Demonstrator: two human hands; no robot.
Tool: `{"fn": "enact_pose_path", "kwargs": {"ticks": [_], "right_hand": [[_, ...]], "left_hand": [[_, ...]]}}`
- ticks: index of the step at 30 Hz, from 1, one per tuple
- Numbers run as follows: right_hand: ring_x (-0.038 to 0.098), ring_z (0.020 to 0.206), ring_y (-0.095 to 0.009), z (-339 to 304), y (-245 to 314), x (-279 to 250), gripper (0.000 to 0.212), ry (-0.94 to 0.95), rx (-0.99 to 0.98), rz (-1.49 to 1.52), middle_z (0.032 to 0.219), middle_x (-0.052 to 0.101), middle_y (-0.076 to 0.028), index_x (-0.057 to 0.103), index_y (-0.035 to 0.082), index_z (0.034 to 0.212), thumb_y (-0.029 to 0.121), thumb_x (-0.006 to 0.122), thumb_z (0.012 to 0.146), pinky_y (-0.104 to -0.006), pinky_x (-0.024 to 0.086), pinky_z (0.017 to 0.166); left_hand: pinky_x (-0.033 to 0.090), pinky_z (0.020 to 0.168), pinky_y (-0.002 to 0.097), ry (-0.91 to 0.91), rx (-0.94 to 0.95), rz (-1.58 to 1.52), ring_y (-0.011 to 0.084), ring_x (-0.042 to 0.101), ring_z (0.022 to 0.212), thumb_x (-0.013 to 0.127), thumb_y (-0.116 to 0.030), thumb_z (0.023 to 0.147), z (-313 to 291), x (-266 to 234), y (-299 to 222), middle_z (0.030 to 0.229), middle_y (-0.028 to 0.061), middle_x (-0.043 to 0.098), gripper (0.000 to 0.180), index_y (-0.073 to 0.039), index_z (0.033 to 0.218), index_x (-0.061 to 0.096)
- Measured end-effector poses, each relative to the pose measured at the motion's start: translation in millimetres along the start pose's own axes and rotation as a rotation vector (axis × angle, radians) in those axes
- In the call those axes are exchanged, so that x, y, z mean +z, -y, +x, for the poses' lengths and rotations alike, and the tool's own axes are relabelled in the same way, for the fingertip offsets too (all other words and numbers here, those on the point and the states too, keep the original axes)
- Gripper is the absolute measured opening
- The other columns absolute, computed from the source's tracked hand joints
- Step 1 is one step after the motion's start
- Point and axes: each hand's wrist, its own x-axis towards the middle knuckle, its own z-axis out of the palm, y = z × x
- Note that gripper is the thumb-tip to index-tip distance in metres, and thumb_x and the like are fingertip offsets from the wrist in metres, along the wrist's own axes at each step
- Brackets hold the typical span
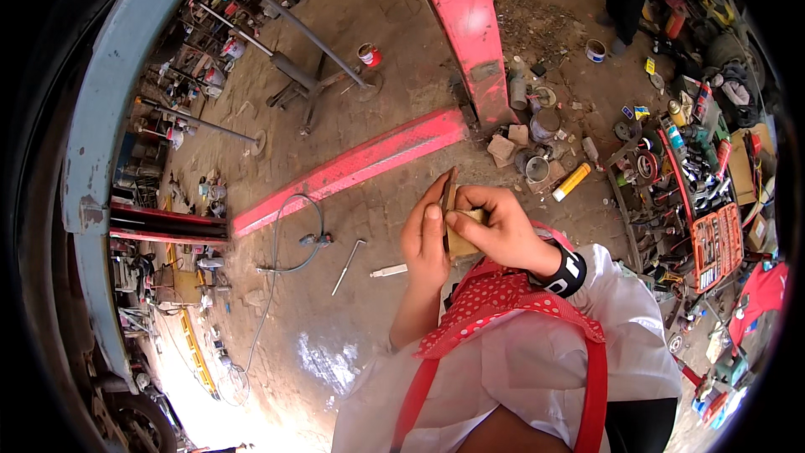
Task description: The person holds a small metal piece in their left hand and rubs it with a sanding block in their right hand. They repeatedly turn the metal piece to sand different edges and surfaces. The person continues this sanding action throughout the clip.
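Note:
Both hands meet in front of my chest. My left hand holds a thin flat brown piece upright, seen nearly edge-on, with its fingers behind it and the thumb along its side. My right hand, wearing a black wristband, is closed with its thumb pressing toward that piece. Under its fingers shows a tan, flat-faced piece; whether this is a folded sheet or a block I cannot tell. The hands hide much of both pieces.
A red steel beam crosses the floor to a red post. Left lie an air hose and a metal rod. Right are a yellow tube, cans, an orange socket set and cluttered tools. A person stands beyond.

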Motion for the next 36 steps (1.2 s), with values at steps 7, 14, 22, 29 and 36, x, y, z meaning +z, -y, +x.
{"fn": "enact_pose_path", "kwargs": {"ticks": [7, 14, 22, 29, 36], "right_hand": [[0.042, 0.062, -0.005, 0.1, -4.7, 4.2, 0.018, -0.024, -0.033, -0.04, 0.064, 0.046, -0.002, 0.051, 0.0, 0.073, 0.009, 0.057, 0.086, -0.0254, 0.035, 0.052], [0.048, 0.067, -0.008, 14.6, 0.7, -5.3, 0.011, -0.056, -0.016, 0.069, 0.068, 0.051, -0.004, 0.054, -0.001, 0.079, 0.009, 0.058, 0.084, -0.0259, 0.041, 0.06], [0.039, 0.064, -0.005, 27.7, -2.1, -3.3, 0.023, -0.08, 0.051, 0.087, 0.063, 0.041, 0.002, 0.047, 0.003, 0.071, 0.014, 0.058, 0.088, -0.0236, 0.034, 0.055], [0.045, 0.067, -0.008, 18.2, -20.1, 8.1, 0.013, 0.016, -0.003, 0.057, 0.068, 0.049, -0.005, 0.053, -0.001, 0.08, 0.011, 0.057, 0.084, -0.0265, 0.04, 0.06], [0.044, 0.065, -0.008, 11.0, -22.5, 17.0, 0.016, 0.048, 0.027, 0.071, 0.064, 0.048, -0.004, 0.053, -0.001, 0.076, 0.012, 0.057, 0.086, -0.0272, 0.037, 0.056]], "left_hand": [[0.04, 0.097, 0.0348, -0.021, 0.031, 0.07, 0.0263, 0.054, 0.115, 0.033, -0.026, 0.1, 0.6, 1.9, -0.3, 0.126, 0.0208, 0.055, 0.048, 0.011, 0.127, 0.048], [0.04, 0.098, 0.0349, -0.037, -0.105, 0.05, 0.0259, 0.054, 0.115, 0.033, -0.025, 0.1, -2.4, 3.3, -2.2, 0.125, 0.0196, 0.056, 0.048, 0.012, 0.126, 0.048], [0.039, 0.099, 0.0338, -0.096, -0.293, -0.09, 0.0257, 0.051, 0.119, 0.032, -0.024, 0.1, -2.9, 1.0, 4.4, 0.128, 0.0199, 0.053, 0.048, 0.011, 0.129, 0.045], [0.038, 0.1, 0.0344, -0.094, -0.174, -0.061, 0.026, 0.051, 0.118, 0.03, -0.023, 0.1, -1.2, -5.5, 4.3, 0.131, 0.0206, 0.05, 0.048, 0.012, 0.13, 0.043], [0.038, 0.099, 0.0336, -0.108, -0.093, 0.073, 0.0253, 0.052, 0.117, 0.03, -0.024, 0.1, -2.8, -8.5, 2.9, 0.126, 0.0187, 0.054, 0.047, 0.011, 0.127, 0.048]]}}
